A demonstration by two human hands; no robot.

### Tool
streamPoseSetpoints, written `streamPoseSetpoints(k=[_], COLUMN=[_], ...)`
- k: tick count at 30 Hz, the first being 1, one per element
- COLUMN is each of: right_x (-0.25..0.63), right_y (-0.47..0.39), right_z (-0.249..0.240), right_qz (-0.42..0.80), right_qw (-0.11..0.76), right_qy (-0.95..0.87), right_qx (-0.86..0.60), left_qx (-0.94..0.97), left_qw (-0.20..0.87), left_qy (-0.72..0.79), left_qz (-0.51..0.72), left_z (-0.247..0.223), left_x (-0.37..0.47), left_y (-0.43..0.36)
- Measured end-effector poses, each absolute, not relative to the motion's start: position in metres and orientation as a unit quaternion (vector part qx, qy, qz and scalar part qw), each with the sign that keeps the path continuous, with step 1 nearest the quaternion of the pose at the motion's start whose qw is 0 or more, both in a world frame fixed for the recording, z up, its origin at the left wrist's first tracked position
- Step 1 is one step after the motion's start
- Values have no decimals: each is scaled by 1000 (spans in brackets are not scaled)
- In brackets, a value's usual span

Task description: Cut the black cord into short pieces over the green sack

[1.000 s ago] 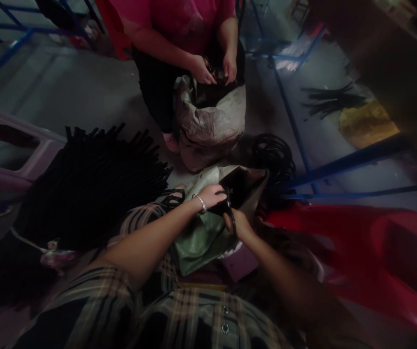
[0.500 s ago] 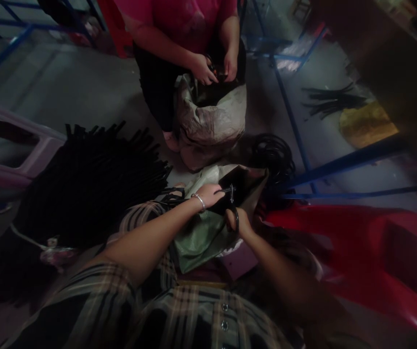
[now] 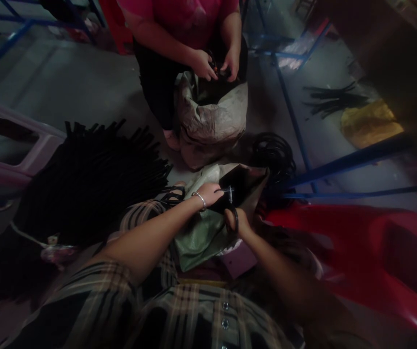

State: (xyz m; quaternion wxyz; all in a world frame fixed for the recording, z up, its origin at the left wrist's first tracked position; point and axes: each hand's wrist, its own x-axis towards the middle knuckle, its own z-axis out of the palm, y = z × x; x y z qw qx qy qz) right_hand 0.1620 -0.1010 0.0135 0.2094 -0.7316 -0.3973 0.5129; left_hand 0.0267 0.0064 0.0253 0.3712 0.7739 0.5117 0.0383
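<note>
My left hand (image 3: 210, 194), a bracelet at its wrist, is closed on a thin black strip (image 3: 225, 191) whose end points right. In my right hand (image 3: 240, 222) is a pair of scissors (image 3: 236, 218), the fingers through the black handle loops. The metal blades point up and away, meeting the strip's end just beyond my left fingers. Both hands are over the open mouth of a pale green sack (image 3: 199, 242), which has a dark inside. Whether the blades are fully closed is too small to tell.
A large tied bundle of black strips (image 3: 95, 184) lies at left. Across from me a person (image 3: 182, 43) works over another sack (image 3: 211, 121). A black coil (image 3: 273, 155), blue metal bars (image 3: 346, 162) and a red plastic stool (image 3: 357, 252) stand at right.
The scissors and the strip's end have shifted very slightly, with both hands staying over the sack. The other person's hands have moved a little.
</note>
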Motion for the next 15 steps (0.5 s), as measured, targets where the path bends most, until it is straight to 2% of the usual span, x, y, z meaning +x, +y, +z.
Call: streamPoseSetpoints(k=[15], right_x=[161], right_y=[-104], right_z=[8], right_qz=[505], right_qw=[203], right_qy=[-421], right_qx=[-726], left_qx=[785], left_qw=[345], left_qy=[515], left_qz=[11], left_z=[25], left_x=[25], left_y=[7])
